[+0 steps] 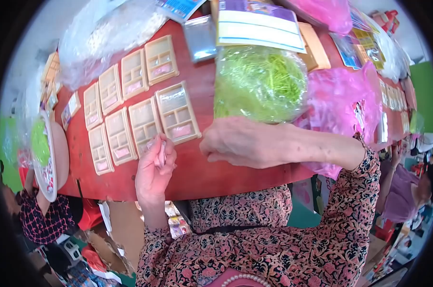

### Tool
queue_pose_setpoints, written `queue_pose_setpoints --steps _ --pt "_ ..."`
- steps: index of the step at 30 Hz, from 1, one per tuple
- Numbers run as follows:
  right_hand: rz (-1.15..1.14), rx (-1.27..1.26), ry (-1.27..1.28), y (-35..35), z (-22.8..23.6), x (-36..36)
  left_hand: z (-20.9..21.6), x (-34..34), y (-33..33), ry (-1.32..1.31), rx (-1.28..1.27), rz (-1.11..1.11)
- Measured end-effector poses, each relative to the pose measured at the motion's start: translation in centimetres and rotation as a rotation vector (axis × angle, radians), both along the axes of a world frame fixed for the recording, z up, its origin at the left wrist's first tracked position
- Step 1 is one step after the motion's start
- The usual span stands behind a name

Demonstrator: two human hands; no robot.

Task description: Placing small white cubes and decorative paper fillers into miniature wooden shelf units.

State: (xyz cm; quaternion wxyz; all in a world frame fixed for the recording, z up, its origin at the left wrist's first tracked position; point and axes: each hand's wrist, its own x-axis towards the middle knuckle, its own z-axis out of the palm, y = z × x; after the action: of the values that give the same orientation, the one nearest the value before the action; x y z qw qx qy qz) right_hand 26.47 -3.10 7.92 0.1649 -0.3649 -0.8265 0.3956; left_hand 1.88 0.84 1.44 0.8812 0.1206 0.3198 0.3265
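Note:
Several beige compartment trays (174,112) lie in two rows on the red table (226,178). In each tray a small pink piece (180,130) rests in a compartment toward my side. My left hand (154,168) is raised at the near edge of the front row, its fingers pinched around small pink pieces (160,155). My right hand (233,142) hovers just right of the rightmost front tray, back of the hand up and fingers curled in. Whatever those fingers hold, if anything, is hidden.
A clear bag of bright green strands (259,83) lies beyond my right hand, with a pink plastic bag (340,103) right of it. White-filled plastic bags (111,36) stand far left. A pink basin (59,158) sits at the table's left edge. People work at both sides.

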Motion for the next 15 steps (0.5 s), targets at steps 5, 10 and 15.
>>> queue_pose_setpoints --steps 5,10,15 --pt "-0.126 0.073 0.117 -1.5 0.3 2.0 0.9 1.9 0.8 0.057 0.003 -0.099" --pt "-0.245 0.006 0.11 -2.0 0.2 5.5 2.8 5.7 2.0 0.163 0.034 -0.131" --pt "-0.289 -0.007 0.115 -3.5 0.6 7.6 4.1 8.1 2.8 0.085 0.063 -0.207"
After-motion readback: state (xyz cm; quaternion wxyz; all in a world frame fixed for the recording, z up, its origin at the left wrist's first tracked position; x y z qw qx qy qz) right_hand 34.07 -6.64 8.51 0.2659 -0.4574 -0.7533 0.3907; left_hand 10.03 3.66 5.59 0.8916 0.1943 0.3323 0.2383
